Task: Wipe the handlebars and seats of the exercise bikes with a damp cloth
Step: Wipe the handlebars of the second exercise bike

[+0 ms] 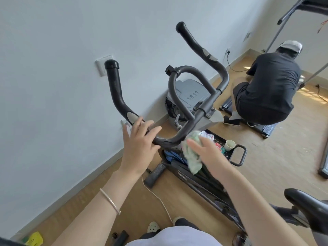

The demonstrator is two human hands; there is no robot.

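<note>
The exercise bike's black handlebars point(179, 75) rise in front of me, with a left grip point(115, 89) and a right grip point(191, 41). My left hand point(138, 144) rests on the lower left bar, fingers loosely spread over it. My right hand point(207, 153) holds a crumpled green cloth point(191, 157) pressed against the curved bar near the stem. The black seat point(308, 205) shows at the lower right edge.
A person in dark clothes point(269, 89) crouches at the right by another machine. A grey bin point(188, 96) stands against the wall behind the bars. A tray with a cup point(229, 145) sits on the bike frame. A white cable point(156, 196) crosses the wooden floor.
</note>
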